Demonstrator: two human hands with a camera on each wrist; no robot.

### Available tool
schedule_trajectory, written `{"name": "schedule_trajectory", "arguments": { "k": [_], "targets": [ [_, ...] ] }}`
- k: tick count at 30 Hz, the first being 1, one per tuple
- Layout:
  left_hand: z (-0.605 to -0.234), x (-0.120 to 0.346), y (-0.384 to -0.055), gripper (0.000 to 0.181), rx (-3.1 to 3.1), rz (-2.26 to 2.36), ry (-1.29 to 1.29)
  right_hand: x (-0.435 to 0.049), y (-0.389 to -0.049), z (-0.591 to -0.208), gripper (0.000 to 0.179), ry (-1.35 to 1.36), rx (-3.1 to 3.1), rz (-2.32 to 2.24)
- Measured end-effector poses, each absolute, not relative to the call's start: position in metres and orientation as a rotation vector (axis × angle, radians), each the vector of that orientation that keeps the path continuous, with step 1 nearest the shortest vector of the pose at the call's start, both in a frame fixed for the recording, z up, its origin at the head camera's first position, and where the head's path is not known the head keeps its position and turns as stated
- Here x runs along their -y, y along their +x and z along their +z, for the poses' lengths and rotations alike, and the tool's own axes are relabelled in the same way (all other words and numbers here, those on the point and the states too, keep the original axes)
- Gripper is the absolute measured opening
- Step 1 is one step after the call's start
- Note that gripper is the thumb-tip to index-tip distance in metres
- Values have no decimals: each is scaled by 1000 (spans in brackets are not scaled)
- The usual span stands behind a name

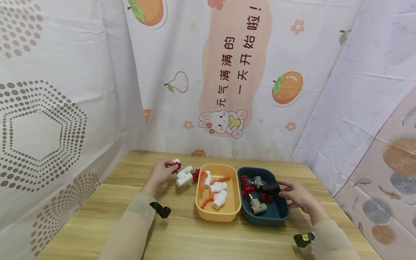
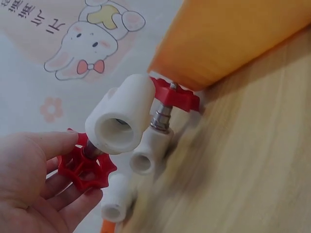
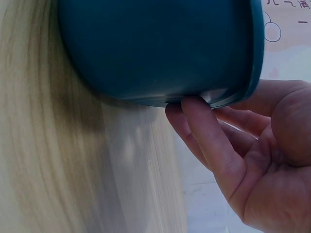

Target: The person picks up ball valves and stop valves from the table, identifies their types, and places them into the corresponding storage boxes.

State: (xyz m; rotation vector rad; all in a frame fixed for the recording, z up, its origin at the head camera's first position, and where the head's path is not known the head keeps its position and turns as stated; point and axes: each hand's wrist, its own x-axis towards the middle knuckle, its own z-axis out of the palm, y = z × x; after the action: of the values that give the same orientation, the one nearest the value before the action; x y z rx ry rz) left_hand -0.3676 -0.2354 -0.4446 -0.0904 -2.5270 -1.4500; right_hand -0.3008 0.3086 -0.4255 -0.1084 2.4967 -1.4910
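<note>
My left hand [image 1: 161, 171] grips the red handwheel [image 2: 86, 167] of a white valve [image 2: 121, 116], raised above the table. Close by lies another white valve [image 2: 150, 145] with a red handwheel [image 2: 177, 95], and a further white fitting [image 2: 115, 201] shows below. At the right side of the blue bin [image 1: 269, 221], my right hand [image 1: 299, 196] holds the wall. In the right wrist view its fingers [image 3: 206, 124] touch the outside, while the thumb's tip is hidden behind the rim. A black cylindrical piece [image 1: 269, 188] lies in the bin beside this hand.
A yellow bin [image 1: 217, 216] stands against the blue one, holding several white valves with orange handles [image 1: 208, 200]. Inside the blue bin are red handwheels [image 1: 247, 189], a metal valve [image 1: 257, 181] and a grey-beige valve [image 1: 257, 207]. Printed cloth [image 1: 182, 126] hangs behind the wooden table [image 1: 191, 238].
</note>
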Motion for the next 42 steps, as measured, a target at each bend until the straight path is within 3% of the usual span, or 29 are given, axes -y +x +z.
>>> {"name": "schedule_trajectory", "arguments": {
  "k": [25,42],
  "targets": [
    [-413,222,-355,25,2520,-1517,-91,-309,-302,-425,65,-117,-2486,-1486],
    [-405,220,-351,21,2477,-1561,-118,-309,-301,-425,65,-126,-2502,-1476]
  ]
}}
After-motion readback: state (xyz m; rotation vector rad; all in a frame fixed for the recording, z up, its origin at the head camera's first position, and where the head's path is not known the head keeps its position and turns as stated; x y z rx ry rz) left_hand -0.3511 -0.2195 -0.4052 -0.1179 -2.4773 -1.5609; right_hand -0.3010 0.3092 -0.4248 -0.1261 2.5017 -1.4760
